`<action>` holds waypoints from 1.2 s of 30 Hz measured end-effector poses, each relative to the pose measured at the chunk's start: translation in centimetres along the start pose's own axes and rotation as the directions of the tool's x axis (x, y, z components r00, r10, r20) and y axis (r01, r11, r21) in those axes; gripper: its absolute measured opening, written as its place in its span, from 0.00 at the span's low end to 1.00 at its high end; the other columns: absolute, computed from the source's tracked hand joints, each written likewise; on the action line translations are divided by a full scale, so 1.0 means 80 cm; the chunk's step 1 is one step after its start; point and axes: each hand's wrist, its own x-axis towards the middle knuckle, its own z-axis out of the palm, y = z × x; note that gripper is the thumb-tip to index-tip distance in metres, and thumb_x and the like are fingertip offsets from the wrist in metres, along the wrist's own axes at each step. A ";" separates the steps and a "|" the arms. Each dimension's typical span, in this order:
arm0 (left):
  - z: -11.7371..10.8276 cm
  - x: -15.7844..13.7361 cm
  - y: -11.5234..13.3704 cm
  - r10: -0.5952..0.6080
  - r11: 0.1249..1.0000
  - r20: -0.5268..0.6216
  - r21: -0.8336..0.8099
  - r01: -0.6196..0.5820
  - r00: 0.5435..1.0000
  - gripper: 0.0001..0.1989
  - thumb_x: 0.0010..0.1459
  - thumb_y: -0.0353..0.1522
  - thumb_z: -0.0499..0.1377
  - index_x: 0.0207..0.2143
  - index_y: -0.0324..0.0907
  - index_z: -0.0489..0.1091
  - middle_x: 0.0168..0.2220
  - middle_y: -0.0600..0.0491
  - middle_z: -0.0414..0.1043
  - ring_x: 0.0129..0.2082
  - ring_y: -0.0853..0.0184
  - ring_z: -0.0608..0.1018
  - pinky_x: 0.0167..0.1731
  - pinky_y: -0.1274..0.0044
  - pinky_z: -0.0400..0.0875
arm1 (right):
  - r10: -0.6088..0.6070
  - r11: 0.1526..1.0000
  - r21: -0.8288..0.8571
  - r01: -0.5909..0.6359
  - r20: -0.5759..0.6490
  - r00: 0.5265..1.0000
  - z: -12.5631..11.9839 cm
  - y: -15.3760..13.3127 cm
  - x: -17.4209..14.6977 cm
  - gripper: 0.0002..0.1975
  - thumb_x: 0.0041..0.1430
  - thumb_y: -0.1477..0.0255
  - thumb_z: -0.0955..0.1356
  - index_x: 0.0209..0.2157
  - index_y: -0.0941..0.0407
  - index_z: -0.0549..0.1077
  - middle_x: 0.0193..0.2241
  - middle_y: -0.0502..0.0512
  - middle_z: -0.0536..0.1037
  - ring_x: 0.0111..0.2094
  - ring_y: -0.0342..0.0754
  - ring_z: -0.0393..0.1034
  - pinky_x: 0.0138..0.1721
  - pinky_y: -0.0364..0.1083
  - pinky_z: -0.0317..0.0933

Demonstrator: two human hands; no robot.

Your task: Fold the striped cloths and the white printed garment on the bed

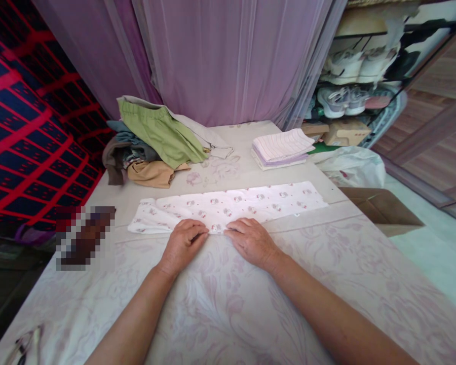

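A long strip of folded white fabric [243, 201], printed with small cartoon faces, lies crosswise in front of me; its exact kind of garment does not show. At its near edge my left hand [184, 242] has thumb and fingers closed on the cloth. Close beside it, my right hand [251, 241] grips the same edge, fingers curled together. Only a short stretch of printed cloth shows between the two hands. The strip reaches farther out on the right, where its end lies flat, while the left end looks a little bunched.
Back left is a heap of clothes with green shorts [155, 124] on top. A folded striped stack [281, 147] sits back right. An open cardboard box [383, 208] stands beyond the right edge of the floral-covered surface [220, 314]. Shelves with shoes [344, 101] are farther back.
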 end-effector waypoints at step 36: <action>-0.059 -0.046 -0.077 -0.164 0.937 -0.178 0.280 0.210 0.970 0.10 0.61 0.31 0.56 0.40 0.48 0.77 0.38 0.51 0.79 0.39 0.62 0.77 0.41 0.67 0.69 | 0.129 0.988 -0.082 -0.133 -0.049 0.990 0.013 -0.008 -0.003 0.15 0.59 0.78 0.62 0.44 0.54 0.76 0.39 0.57 0.75 0.41 0.51 0.66 0.44 0.51 0.61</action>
